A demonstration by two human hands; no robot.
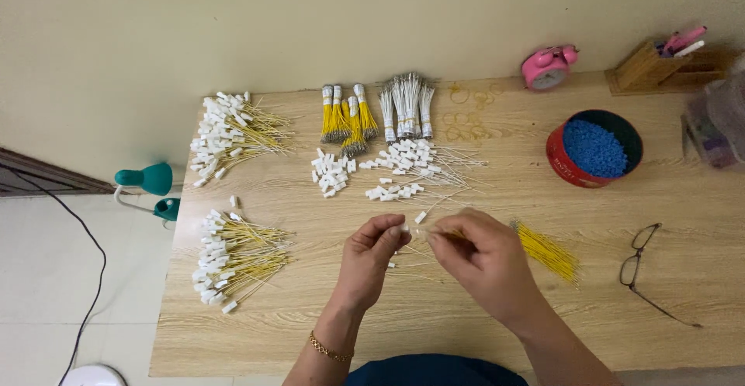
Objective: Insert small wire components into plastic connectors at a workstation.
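Yellow wires with white plastic end caps, finished, lie in two fanned piles at the left of the wooden table [256,332]: far pile [233,134], near pile [233,258]; caps to the left, wire tails to the right.

Centre back: banded bundles of yellow wire [345,118] and of white wire [405,107], standing roughly away from the viewer. Before them, loose white caps [332,173] and a spread of capped white wires [415,169].

Left hand [371,262]: fingers pinched shut on a small white cap [403,228], held above the table centre.

Right hand [481,258]: fingertips closed on a thin yellow wire [434,233], just beside the cap. Long axis near horizontal; its free tip points left at the cap, apparently not yet seated.

Step judged in hand: fitting a cap onto a wire end. Next move calls for fine alignment of tip and cap opening, then a straight push along the wire's axis.

Right of the hands: loose yellow wires [547,250], slanting down to the right. Further right: red tin of blue pellets [594,149], spectacles [644,266], pink alarm clock [547,66].
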